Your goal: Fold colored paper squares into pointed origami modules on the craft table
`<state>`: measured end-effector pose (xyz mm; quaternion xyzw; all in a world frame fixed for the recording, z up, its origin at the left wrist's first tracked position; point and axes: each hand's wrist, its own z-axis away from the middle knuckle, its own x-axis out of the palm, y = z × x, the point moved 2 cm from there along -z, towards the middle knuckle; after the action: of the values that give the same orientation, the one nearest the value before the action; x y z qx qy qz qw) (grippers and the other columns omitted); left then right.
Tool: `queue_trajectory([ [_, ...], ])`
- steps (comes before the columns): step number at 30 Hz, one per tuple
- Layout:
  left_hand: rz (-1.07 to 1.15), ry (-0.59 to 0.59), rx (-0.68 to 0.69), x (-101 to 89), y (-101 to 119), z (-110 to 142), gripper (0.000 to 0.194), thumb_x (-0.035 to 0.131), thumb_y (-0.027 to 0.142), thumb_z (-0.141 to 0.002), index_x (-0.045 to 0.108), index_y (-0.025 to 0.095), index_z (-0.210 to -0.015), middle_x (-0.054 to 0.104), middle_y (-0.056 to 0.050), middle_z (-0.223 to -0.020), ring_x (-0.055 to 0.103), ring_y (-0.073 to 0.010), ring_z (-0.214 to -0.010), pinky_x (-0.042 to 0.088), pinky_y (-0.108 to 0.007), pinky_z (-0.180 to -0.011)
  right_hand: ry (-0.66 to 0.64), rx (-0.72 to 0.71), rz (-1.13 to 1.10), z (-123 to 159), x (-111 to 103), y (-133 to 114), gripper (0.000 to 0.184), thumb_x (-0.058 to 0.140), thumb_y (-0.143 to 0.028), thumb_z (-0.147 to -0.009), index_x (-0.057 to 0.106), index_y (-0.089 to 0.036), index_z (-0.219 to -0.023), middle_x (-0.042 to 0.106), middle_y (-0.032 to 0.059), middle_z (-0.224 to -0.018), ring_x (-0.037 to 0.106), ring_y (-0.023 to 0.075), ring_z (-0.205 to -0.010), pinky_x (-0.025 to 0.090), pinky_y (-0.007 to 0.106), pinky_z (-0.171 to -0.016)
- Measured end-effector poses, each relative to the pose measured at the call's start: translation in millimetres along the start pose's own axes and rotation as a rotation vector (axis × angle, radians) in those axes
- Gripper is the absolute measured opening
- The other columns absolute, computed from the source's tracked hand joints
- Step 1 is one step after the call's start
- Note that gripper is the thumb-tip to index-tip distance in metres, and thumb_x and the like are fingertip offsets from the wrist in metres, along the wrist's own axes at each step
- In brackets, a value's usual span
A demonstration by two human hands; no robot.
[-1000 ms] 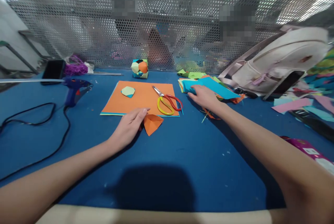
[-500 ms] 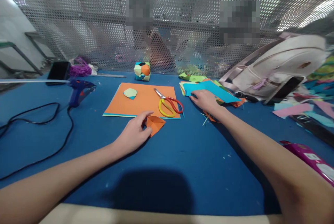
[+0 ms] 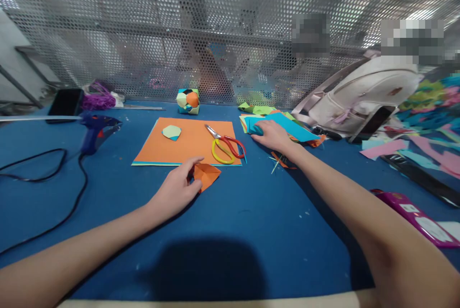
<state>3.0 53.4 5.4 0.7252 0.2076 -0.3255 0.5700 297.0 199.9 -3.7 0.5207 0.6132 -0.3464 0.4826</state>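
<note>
My left hand (image 3: 176, 190) rests on the table with its thumb and fingers closed on the edge of a folded orange paper piece (image 3: 207, 176). Farther right, my right hand (image 3: 271, 136) has its fingertips on a small folded blue paper piece (image 3: 252, 127). That piece lies at the left end of a pile of paper with a large blue sheet (image 3: 290, 126) on top. Between my hands, red-and-yellow-handled scissors (image 3: 230, 146) lie on a stack of orange sheets (image 3: 179, 150). A pale green and blue folded piece (image 3: 171, 132) is also on the stack.
A multicoloured paper ball (image 3: 188, 101) stands at the back by the perforated metal screen (image 3: 136, 59). At left are a blue glue gun (image 3: 94, 133) with its cord, a phone (image 3: 65, 105) and purple string (image 3: 98, 100). A pale backpack (image 3: 370, 95) and a magenta case (image 3: 417, 217) are at right.
The view has shifted slightly, so table items appear farther left. My right fingers have closed around the small blue paper piece. My left hand still holds the orange piece.
</note>
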Motion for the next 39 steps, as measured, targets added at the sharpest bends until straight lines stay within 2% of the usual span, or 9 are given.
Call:
queue_trajectory([
  [4, 0.0, 0.012, 0.002, -0.1, 1, 1, 0.051, 0.047, 0.02, -0.072, 0.052, 0.013, -0.122, 0.059, -0.001, -0.075, 0.051, -0.013, -0.059, 0.043, -0.024, -0.056, -0.016, 0.012, 0.004, -7, 5, 1, 0.031, 0.041, -0.032, -0.09, 0.062, -0.015, -0.106, 0.066, 0.0131, -0.107, 0.059, 0.0255, -0.094, 0.039, 0.031, -0.074],
  [6, 0.001, 0.008, -0.001, -0.4, 1, 1, 0.05, 0.047, 0.021, -0.072, 0.052, 0.013, -0.121, 0.058, -0.001, -0.074, 0.05, -0.0127, -0.058, 0.042, -0.024, -0.055, -0.008, 0.035, 0.011, -10, 6, 5, 0.035, 0.033, -0.029, -0.093, 0.063, -0.014, -0.102, 0.067, 0.0141, -0.101, 0.06, 0.0254, -0.088, 0.039, 0.031, -0.071],
  [11, 0.011, 0.006, 0.01, -1.2, 2, 0, 0.049, 0.048, 0.021, -0.073, 0.053, 0.013, -0.12, 0.058, 0.0, -0.073, 0.051, -0.0127, -0.059, 0.043, -0.024, -0.056, 0.012, 0.073, 0.02, -12, 6, 11, 0.037, 0.029, -0.03, -0.095, 0.06, -0.014, -0.109, 0.068, 0.0147, -0.1, 0.061, 0.0257, -0.086, 0.039, 0.031, -0.071],
  [13, 0.01, 0.005, 0.001, -0.9, 1, 0, 0.049, 0.047, 0.021, -0.072, 0.052, 0.013, -0.121, 0.058, 0.0, -0.074, 0.05, -0.012, -0.057, 0.042, -0.024, -0.054, 0.02, 0.075, 0.021, -11, 7, 10, 0.038, 0.03, -0.03, -0.095, 0.056, -0.016, -0.119, 0.068, 0.0145, -0.101, 0.062, 0.0264, -0.086, 0.04, 0.032, -0.071],
  [17, 0.008, 0.001, -0.011, 0.2, 1, -1, 0.051, 0.047, 0.02, -0.072, 0.051, 0.013, -0.122, 0.058, 0.0, -0.075, 0.05, -0.0117, -0.056, 0.042, -0.024, -0.055, 0.038, 0.07, 0.02, -7, 5, 6, 0.047, 0.03, -0.027, -0.094, 0.035, -0.016, -0.139, 0.067, 0.0159, -0.102, 0.063, 0.0289, -0.085, 0.041, 0.034, -0.07],
  [24, 0.025, -0.006, -0.027, 0.9, 0, 1, 0.053, 0.045, 0.02, -0.071, 0.049, 0.013, -0.124, 0.059, -0.002, -0.079, 0.053, -0.0132, -0.06, 0.044, -0.026, -0.058, 0.048, 0.061, -0.016, -5, 4, 6, 0.055, 0.031, -0.028, -0.093, 0.023, -0.012, -0.144, 0.068, 0.0168, -0.099, 0.064, 0.0292, -0.084, 0.044, 0.036, -0.071],
  [29, 0.062, -0.008, -0.028, 0.5, -1, 1, 0.053, 0.045, 0.019, -0.071, 0.049, 0.013, -0.124, 0.06, -0.005, -0.089, 0.054, -0.0131, -0.066, 0.046, -0.027, -0.063, 0.063, 0.075, -0.059, -7, 10, 15, 0.055, 0.037, -0.033, -0.092, 0.028, -0.013, -0.142, 0.068, 0.0152, -0.103, 0.064, 0.0288, -0.088, 0.045, 0.035, -0.072],
  [33, 0.067, -0.016, -0.048, 1.1, -2, 0, 0.053, 0.045, 0.021, -0.071, 0.049, 0.013, -0.124, 0.059, -0.005, -0.09, 0.055, -0.0148, -0.072, 0.046, -0.028, -0.067, 0.07, 0.086, -0.071, -8, 13, 21, 0.05, 0.038, -0.031, -0.091, 0.035, -0.012, -0.137, 0.068, 0.0149, -0.102, 0.064, 0.0291, -0.089, 0.045, 0.035, -0.073],
  [39, 0.061, -0.024, -0.066, 1.1, -3, 0, 0.054, 0.045, 0.023, -0.071, 0.048, 0.014, -0.124, 0.058, -0.004, -0.09, 0.054, -0.0152, -0.071, 0.045, -0.029, -0.068, 0.071, 0.084, -0.058, -8, 15, 22, 0.047, 0.035, -0.029, -0.092, 0.037, -0.013, -0.137, 0.068, 0.0149, -0.101, 0.064, 0.0298, -0.088, 0.045, 0.036, -0.073],
])
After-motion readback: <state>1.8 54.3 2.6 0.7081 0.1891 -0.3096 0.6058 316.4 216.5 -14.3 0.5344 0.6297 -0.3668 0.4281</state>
